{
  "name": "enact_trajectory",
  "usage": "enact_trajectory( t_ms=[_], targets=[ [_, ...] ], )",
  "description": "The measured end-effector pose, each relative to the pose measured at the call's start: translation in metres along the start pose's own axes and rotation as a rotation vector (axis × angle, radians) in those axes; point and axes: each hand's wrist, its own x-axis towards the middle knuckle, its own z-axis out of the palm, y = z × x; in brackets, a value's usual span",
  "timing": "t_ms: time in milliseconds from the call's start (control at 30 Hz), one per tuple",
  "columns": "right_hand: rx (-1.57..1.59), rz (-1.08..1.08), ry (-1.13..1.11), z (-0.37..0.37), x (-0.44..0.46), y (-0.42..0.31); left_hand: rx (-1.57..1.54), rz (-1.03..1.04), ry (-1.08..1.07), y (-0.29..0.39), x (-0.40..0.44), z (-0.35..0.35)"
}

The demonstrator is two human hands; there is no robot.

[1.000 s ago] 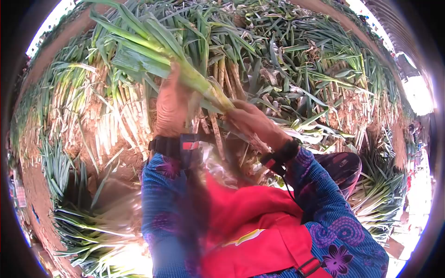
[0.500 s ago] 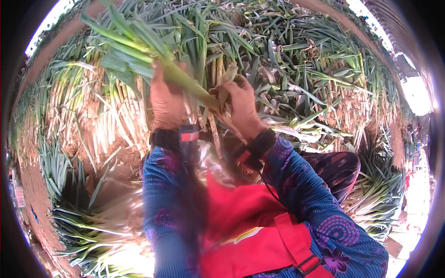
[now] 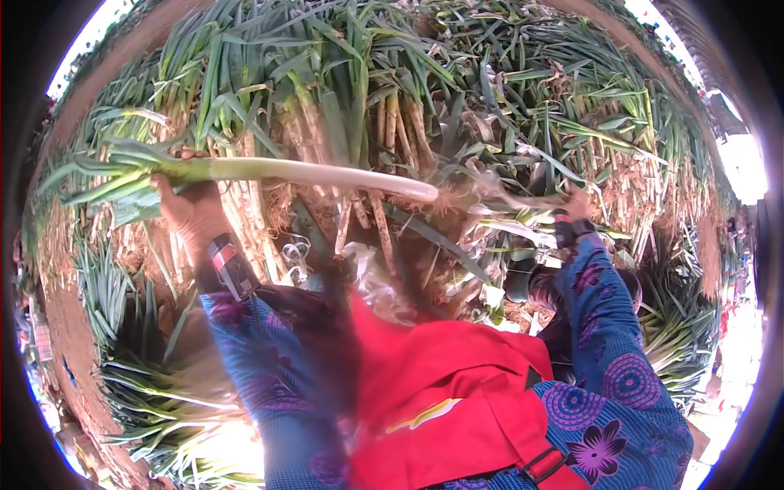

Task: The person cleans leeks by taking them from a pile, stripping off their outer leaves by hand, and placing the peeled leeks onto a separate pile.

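Observation:
My left hand (image 3: 193, 211) is wrapped round a leek (image 3: 327, 174) near its green leaves, at the left of the head view. The leek lies level across the middle, its white shank and roots pointing right. Far to the right, my right hand (image 3: 576, 202) is closed on a pale, thin strip of peeled leaf (image 3: 506, 192), which is blurred and stretches back toward the root end. Behind the leek stand bunches of leeks (image 3: 314, 82) with green tops and soiled stems.
More leeks (image 3: 180, 408) lie at the lower left, on the ground beside my left sleeve. At the right, another heap of leeks (image 3: 629, 180) reaches the back. Loose leaf scraps (image 3: 523, 233) and clear plastic (image 3: 377, 286) lie before me, above my red apron (image 3: 457, 367).
My hands have moved far apart, the left one leftward with the leek and the right one rightward. The leek has turned from slanted to level, and its white shank now shows bare.

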Motion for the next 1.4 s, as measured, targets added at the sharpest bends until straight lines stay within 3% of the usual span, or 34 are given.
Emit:
enact_trajectory(
  t_ms=[67, 133, 167, 200, 233, 267, 333, 400, 433, 567, 667, 767, 967, 1033, 1167, 1400],
  targets=[
    [0.336, 0.534, 0.198, -0.022, -0.02, -0.073, -0.015, -0.025, -0.013, 0.015, 0.007, -0.018],
    [0.068, 0.708, 0.057, -0.016, -0.02, -0.101, 0.026, 0.042, -0.058, -0.001, -0.002, -0.016],
    [-0.082, 0.75, -0.075, -0.009, -0.016, -0.112, 0.06, -0.059, 0.009, -0.011, -0.003, -0.017],
    [-0.426, 0.736, -0.009, 0.023, -0.019, -0.127, 0.023, -0.144, -0.044, -0.021, -0.022, 0.01],
    [-0.61, 0.497, -0.272, 0.037, -0.008, -0.117, 0.067, -0.176, -0.117, -0.035, -0.03, 0.019],
    [-0.769, 0.334, -0.34, 0.066, -0.009, -0.125, 0.182, -0.2, -0.07, -0.045, -0.045, 0.041],
    [-0.611, 0.355, -0.421, 0.126, -0.016, -0.144, 0.065, -0.26, -0.071, -0.078, -0.041, 0.04],
    [-0.347, 0.263, -0.502, 0.195, -0.056, -0.217, 0.073, -0.279, -0.059, -0.104, -0.056, 0.06],
    [-0.133, 0.258, -0.643, 0.212, -0.069, -0.228, 0.094, -0.313, -0.056, -0.111, -0.067, 0.073],
    [0.07, 0.229, -0.887, 0.249, -0.114, -0.263, 0.062, -0.453, -0.121, -0.142, -0.093, 0.096],
    [0.149, 0.247, -0.886, 0.251, -0.142, -0.266, 0.078, -0.523, -0.123, -0.153, -0.107, 0.118],
    [0.201, 0.413, -0.829, 0.235, -0.156, -0.28, 0.083, -0.592, -0.186, -0.156, -0.123, 0.139],
    [0.124, 0.267, -0.564, 0.225, -0.157, -0.27, 0.387, -0.692, -0.27, -0.191, -0.122, 0.126],
    [0.028, 0.218, -0.519, 0.228, -0.153, -0.258, 0.409, -0.657, -0.27, -0.201, -0.12, 0.125],
    [0.17, 0.218, -0.414, 0.233, -0.153, -0.261, 0.486, -0.585, -0.249, -0.208, -0.12, 0.13],
    [-0.234, -0.084, -0.228, 0.225, -0.138, -0.256, 0.484, -0.591, -0.205, -0.222, -0.115, 0.134]
  ],
)
